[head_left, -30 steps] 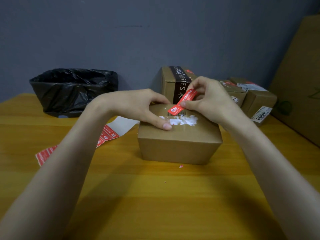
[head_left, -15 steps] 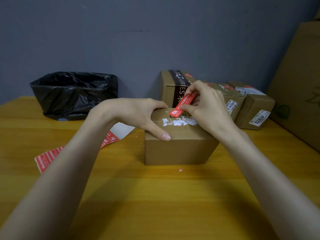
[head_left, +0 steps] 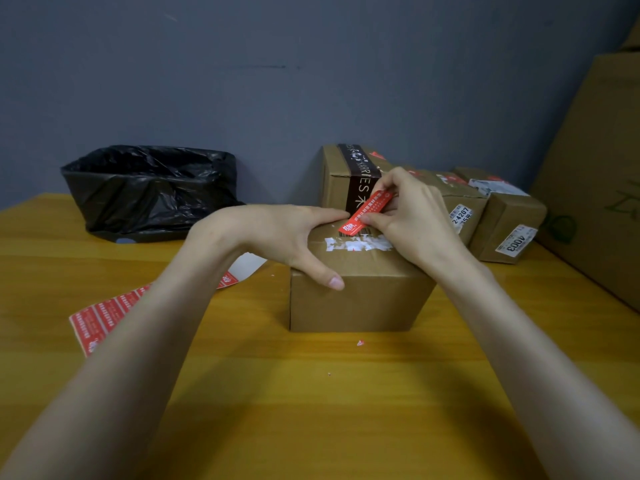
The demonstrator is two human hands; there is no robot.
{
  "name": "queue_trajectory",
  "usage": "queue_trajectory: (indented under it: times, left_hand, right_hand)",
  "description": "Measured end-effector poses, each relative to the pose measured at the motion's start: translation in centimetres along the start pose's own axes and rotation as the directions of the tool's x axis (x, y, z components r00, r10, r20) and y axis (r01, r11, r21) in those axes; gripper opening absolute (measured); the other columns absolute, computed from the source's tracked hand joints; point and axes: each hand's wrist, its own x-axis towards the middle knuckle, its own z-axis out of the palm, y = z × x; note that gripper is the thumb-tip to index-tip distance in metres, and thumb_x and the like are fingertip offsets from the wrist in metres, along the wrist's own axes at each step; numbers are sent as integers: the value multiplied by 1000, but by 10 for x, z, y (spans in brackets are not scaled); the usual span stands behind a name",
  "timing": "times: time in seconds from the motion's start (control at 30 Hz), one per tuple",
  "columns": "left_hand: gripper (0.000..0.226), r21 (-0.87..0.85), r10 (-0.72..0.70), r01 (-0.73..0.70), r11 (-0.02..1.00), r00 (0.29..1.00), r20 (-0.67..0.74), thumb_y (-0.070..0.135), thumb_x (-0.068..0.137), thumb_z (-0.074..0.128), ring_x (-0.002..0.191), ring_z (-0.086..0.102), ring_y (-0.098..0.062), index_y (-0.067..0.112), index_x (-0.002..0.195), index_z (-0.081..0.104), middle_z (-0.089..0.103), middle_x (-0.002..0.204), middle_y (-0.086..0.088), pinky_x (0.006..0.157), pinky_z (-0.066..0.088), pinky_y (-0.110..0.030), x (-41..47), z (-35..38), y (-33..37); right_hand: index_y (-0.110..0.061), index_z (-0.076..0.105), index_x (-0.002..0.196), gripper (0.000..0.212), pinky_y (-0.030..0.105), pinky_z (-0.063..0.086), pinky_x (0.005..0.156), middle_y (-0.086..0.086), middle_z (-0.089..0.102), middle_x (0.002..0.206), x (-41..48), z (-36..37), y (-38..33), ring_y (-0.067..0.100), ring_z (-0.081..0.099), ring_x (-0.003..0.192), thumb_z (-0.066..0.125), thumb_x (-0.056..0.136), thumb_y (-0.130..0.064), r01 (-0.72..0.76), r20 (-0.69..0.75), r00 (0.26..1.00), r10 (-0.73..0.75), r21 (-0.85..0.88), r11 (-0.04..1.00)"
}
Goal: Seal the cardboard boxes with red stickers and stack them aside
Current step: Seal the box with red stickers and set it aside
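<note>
A small brown cardboard box [head_left: 360, 303] stands on the yellow wooden table [head_left: 311, 410] in front of me, with torn white label remains across its top. My left hand [head_left: 287, 237] grips the box's top left, thumb on the front edge and fingers over the far side. My right hand [head_left: 412, 220] pinches a red sticker [head_left: 367, 213] held slanted over the top's far part, its lower end touching the box top. A sheet of red stickers [head_left: 104, 317] lies on the table at the left, partly hidden by my left forearm.
Three more cardboard boxes sit at the back right: one with a black band [head_left: 346, 178], a middle one [head_left: 460, 209] and a right one [head_left: 509, 223]. A black bag-lined bin [head_left: 152, 192] stands back left. A large carton [head_left: 595, 174] leans at the right edge.
The box has been pushed slightly away from me and turned square to me. Both hands kept their hold, and the sticker's lower end has come down onto the box top.
</note>
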Motion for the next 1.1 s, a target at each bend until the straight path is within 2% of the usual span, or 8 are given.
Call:
queue_trajectory:
  times: [0.13, 0.3, 0.4, 0.47, 0.57, 0.83, 0.93, 1.1]
  left_hand:
    - [93, -9, -3, 3, 1000, 1000, -13, 46, 69, 73, 113, 40, 0, 34, 146, 22, 39, 136, 19, 95, 34, -16, 2, 2, -2]
    - [90, -51, -33, 32, 998, 999, -28, 47, 72, 71, 123, 40, -5, 32, 146, 23, 37, 143, 16, 95, 30, -16, 7, 3, -9]
    - [90, -78, -36, 35, 996, 999, -11, 47, 72, 71, 115, 42, -3, 32, 147, 24, 40, 140, 15, 93, 32, -17, 10, 3, -12]
    - [89, -85, -37, 37, 996, 999, -2, 47, 72, 71, 111, 42, -3, 32, 146, 24, 41, 137, 15, 91, 33, -17, 11, 3, -13]
    - [89, -97, -45, 45, 994, 999, 0, 46, 72, 71, 111, 42, -3, 31, 146, 24, 41, 135, 15, 92, 33, -17, 12, 3, -14]
    - [94, -101, -63, 62, 993, 998, 1, 50, 68, 71, 121, 41, -5, 32, 147, 23, 39, 141, 15, 101, 33, -21, 12, 4, -14]
    - [94, -102, -64, 65, 993, 998, 6, 49, 68, 71, 122, 42, -5, 31, 147, 24, 40, 140, 15, 102, 34, -21, 12, 4, -14]
    - [90, -107, -64, 65, 992, 998, 10, 46, 71, 71, 114, 41, -2, 32, 146, 23, 40, 130, 19, 94, 33, -17, 12, 3, -14]
  right_hand:
    - [-18, 47, 87, 31, 16, 37, 59, 0, 61, 83, 4, 0, 1, 15, 59, 77, 76, 76, -14, 1, 11, 1000, -1, -11, 1000]
    - [-18, 46, 87, 32, 2, 36, 59, -3, 55, 79, 11, 2, 1, 0, 46, 64, 76, 76, -14, -6, 74, 997, 9, -36, 999]
    - [-21, 45, 86, 34, 8, 39, 61, -2, 57, 84, 13, 4, 2, 11, 56, 75, 76, 75, -14, -11, 85, 996, 10, 9, 1000]
    - [-26, 43, 81, 37, 22, 46, 71, 0, 61, 90, 14, 5, 4, 17, 61, 86, 78, 74, -14, -20, 88, 996, 16, 46, 999]
    - [-33, 37, 76, 45, 33, 51, 79, 4, 64, 95, 14, 5, 3, 19, 63, 91, 80, 71, -16, -38, 107, 994, 32, 61, 997]
    - [-32, 33, 80, 50, 27, 51, 74, 5, 67, 93, 12, 3, 0, 12, 67, 82, 80, 72, -15, -51, 126, 991, 34, 137, 989]
    - [-32, 33, 80, 50, 33, 53, 76, 5, 65, 93, 11, 2, 0, 14, 67, 81, 79, 72, -13, -39, 122, 992, 19, 164, 986]
    - [-32, 34, 81, 50, 38, 54, 77, 5, 62, 97, 10, 2, 0, 17, 68, 82, 79, 72, -11, -26, 123, 992, 0, 205, 979]
